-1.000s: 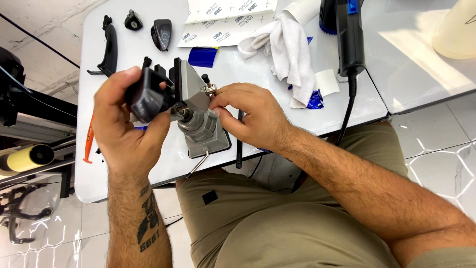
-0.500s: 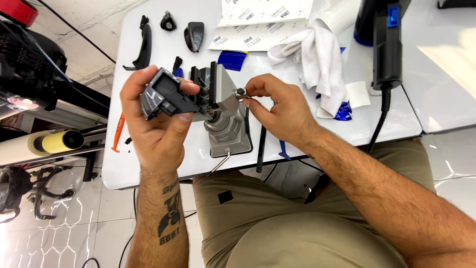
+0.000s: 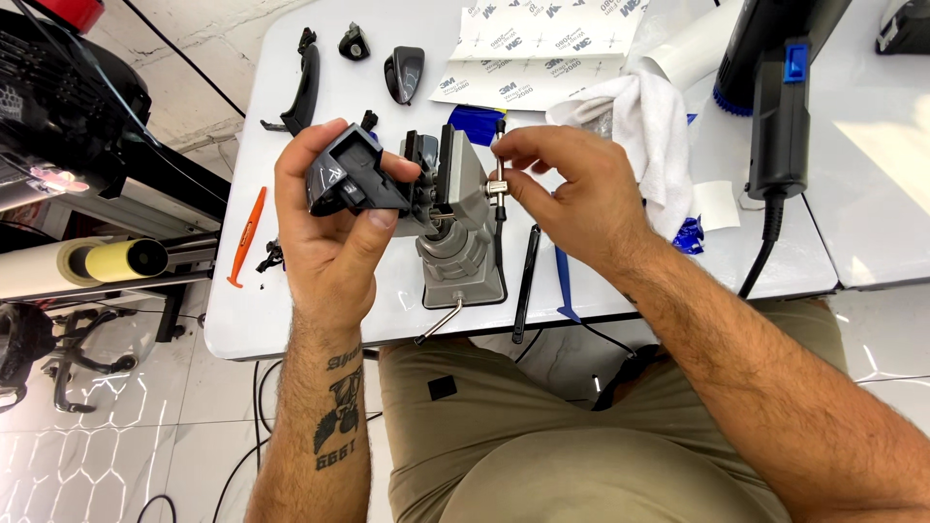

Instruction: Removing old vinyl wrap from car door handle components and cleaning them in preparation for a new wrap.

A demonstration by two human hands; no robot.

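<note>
Centrally, a small grey bench vise [image 3: 457, 232] stands on the white table [image 3: 320, 320] near its front edge, with a black plastic switch housing [image 3: 351, 177] pressed against its jaws from 9 o'clock. Left hand [image 3: 334, 218] is closed around that housing, thumb on its near side. Right hand [image 3: 572, 189] at 3 o'clock of the vise pinches the vise's metal crank handle [image 3: 498, 184] between thumb and fingertips. At 6 o'clock of the vise a thin bent metal lever [image 3: 441, 322] sticks out over the table edge. Just at 3 o'clock of the vise base lie a black pry stick [image 3: 526, 281] and a blue pry tool [image 3: 565, 286]. At 9 o'clock, well apart, an orange trim tool [image 3: 247, 232]. At 11 o'clock a black door handle [image 3: 302, 87] and two small black caps [image 3: 403, 73]. At 1 o'clock white backing sheets [image 3: 542, 48], a white cloth [image 3: 649, 136] and a black-blue heat gun [image 3: 780, 107] with cord. Khaki shorts [image 3: 542, 436] below.
</note>
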